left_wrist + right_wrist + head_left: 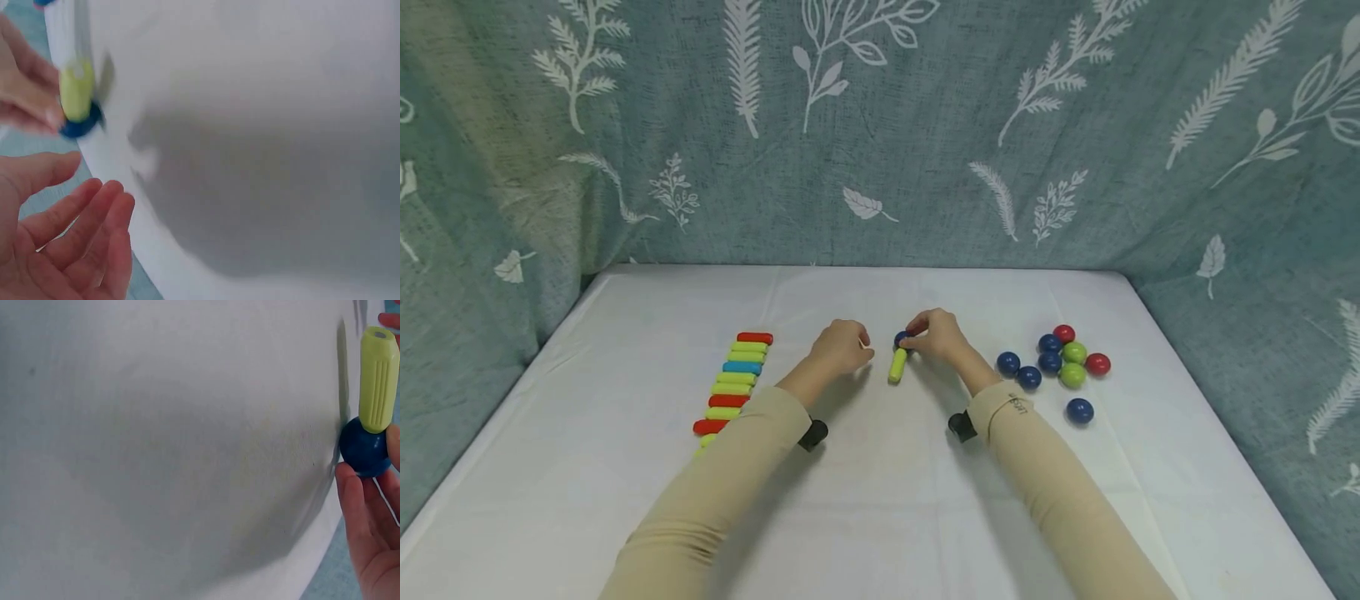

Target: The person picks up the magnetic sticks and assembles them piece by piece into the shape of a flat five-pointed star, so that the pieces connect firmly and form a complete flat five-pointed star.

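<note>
Near the middle of the table, my right hand (939, 336) pinches a dark blue ball (364, 448) between thumb and fingers. A yellow-green ribbed stick (378, 381) with a small hole in its end extends from the ball; in the head view it points toward me. To the left, my left hand (841, 347) hovers apart from both pieces. In the left wrist view, its fingers (78, 234) are relaxed and slightly bent, holding nothing, just beside the ball and stick.
A column of red, yellow-green and blue sticks (736, 377) lies at left, partly hidden by my left sleeve. Several blue, green and red balls (1050, 362) cluster at right, with one blue ball (1079, 411) nearer me. A patterned green curtain (880, 167) hangs behind the white table (880, 517).
</note>
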Demonstrator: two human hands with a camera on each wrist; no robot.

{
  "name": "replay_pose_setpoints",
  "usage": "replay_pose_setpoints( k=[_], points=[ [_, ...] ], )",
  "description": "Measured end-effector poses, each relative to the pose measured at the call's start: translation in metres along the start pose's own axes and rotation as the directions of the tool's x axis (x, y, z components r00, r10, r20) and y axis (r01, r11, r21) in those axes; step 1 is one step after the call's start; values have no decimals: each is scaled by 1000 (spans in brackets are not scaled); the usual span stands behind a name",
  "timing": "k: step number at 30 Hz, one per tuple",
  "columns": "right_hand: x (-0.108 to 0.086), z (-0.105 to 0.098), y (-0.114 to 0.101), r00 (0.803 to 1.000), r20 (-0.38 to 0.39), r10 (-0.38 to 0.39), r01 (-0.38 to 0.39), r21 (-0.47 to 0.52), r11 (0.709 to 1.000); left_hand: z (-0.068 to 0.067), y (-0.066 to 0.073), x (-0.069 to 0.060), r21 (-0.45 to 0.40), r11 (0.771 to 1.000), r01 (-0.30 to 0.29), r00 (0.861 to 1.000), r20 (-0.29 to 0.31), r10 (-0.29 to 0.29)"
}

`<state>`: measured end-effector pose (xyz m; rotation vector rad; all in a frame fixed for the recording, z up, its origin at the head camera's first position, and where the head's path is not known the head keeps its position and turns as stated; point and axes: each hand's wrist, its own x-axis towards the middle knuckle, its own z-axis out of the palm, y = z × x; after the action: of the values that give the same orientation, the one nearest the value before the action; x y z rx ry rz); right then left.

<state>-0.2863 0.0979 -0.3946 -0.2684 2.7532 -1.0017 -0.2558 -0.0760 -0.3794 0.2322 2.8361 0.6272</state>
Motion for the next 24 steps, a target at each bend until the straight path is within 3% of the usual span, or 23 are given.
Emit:
replay_pose_setpoints(
  k=[8, 13, 18, 24],
  points=[
    [3, -2, 0, 999, 47, 9, -9, -4, 1000, -39, -48, -1, 86, 995, 59, 998, -26, -57],
    [3, -2, 1, 999, 51, -4, 5, -7, 1000, -59, -77, -6, 116, 992, 40, 998, -49, -35],
    [3, -4, 2, 998, 61, -14, 15, -8, 1000, -71, -96, -9, 132, 990, 41, 999, -39, -36],
    [3, -4, 1, 996, 84, -9, 6, 39, 999, -72, -113, -12, 139, 989, 59, 998, -7, -58]
  ],
)
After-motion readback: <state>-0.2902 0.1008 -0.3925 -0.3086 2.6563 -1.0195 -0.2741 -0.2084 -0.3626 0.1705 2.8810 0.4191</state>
